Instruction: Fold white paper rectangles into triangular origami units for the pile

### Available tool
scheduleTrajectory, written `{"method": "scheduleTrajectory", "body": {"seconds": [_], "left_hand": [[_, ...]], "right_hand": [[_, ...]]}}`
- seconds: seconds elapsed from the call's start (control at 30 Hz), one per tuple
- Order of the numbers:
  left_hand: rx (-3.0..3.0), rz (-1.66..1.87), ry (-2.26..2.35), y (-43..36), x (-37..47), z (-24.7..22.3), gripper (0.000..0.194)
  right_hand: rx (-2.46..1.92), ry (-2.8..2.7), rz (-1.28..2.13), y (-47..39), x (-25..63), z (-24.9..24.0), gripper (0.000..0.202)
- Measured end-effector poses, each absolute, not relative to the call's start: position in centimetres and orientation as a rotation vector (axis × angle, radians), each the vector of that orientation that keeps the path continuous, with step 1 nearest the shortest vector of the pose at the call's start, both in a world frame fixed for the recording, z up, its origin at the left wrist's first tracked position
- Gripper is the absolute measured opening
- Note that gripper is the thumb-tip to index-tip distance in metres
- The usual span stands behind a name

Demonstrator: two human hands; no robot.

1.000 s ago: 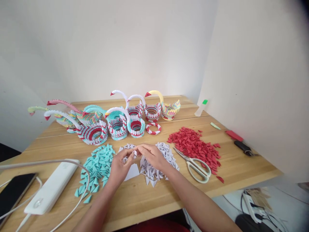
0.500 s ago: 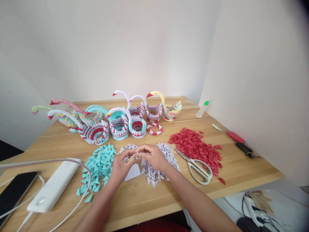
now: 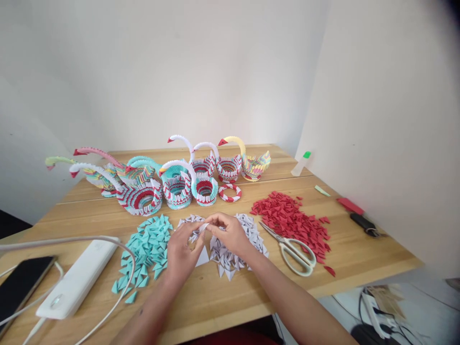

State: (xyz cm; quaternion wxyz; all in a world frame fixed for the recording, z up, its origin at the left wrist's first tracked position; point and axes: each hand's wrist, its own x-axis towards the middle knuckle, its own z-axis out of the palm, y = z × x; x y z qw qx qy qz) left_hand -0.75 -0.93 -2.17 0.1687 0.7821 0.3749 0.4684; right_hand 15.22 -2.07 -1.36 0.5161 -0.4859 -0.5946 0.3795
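Observation:
My left hand [image 3: 182,248] and my right hand [image 3: 227,231] meet over the middle of the table, pinching a small white paper piece [image 3: 203,227] between them. Beneath the hands lies a white paper sheet [image 3: 203,257], partly covered by my left hand. White folded triangles [image 3: 230,260] are heaped under and beside my right hand, with a smaller white heap [image 3: 191,219] behind the fingers. Turquoise triangles [image 3: 149,244] lie left of my left hand, and red triangles [image 3: 291,218] spread to the right.
Several paper swans [image 3: 140,196] stand at the back left, near a red-and-white ring [image 3: 230,192]. Scissors [image 3: 296,254] lie by the red heap. A phone [image 3: 22,282], a white power bank [image 3: 77,278] and cables are at left. A black object [image 3: 363,224] lies at right.
The white paper piece shows more between the fingers. My left hand has turned slightly and its thumb is lower, covering more of the white sheet.

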Motion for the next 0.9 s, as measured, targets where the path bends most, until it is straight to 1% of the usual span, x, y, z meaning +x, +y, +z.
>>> {"method": "scheduleTrajectory", "body": {"seconds": [0.1,0.23,0.37,0.5,0.63,0.7,0.77,0.83,0.9], "left_hand": [[2.367,1.383,1.060,-0.8,-0.6,-2.4,0.018],[2.404,1.397,1.063,-0.6,-0.6,-2.6,0.017],[2.349,1.328,1.060,-0.5,-0.9,-2.4,0.018],[2.316,1.291,1.068,-0.5,-1.0,-2.5,0.020],[2.376,1.305,1.032,-0.5,-0.8,-3.1,0.023],[2.383,1.317,1.025,-0.6,-0.6,-3.3,0.023],[2.311,1.307,1.043,-0.6,-0.5,-3.5,0.022],[2.138,1.258,1.081,-0.5,-0.6,-3.5,0.023],[1.898,1.201,1.101,-0.3,-0.7,-3.5,0.029]], "right_hand": [[-1.157,-1.305,1.007,-1.9,15.0,-1.6,0.011],[-1.098,-1.118,1.191,-1.7,14.8,-2.0,0.019],[-1.040,-1.129,1.256,-1.5,14.9,-2.4,0.023],[-1.060,-1.227,1.193,-1.4,15.1,-2.8,0.021],[-1.212,-1.347,0.944,-1.6,14.8,-2.8,0.010],[-1.252,-1.371,0.849,-1.7,14.6,-2.8,0.012],[-1.256,-1.355,0.842,-1.7,14.6,-2.8,0.016],[-1.246,-1.314,0.895,-1.7,14.6,-2.8,0.014],[-1.231,-1.274,0.951,-1.6,14.6,-2.9,0.012]]}}
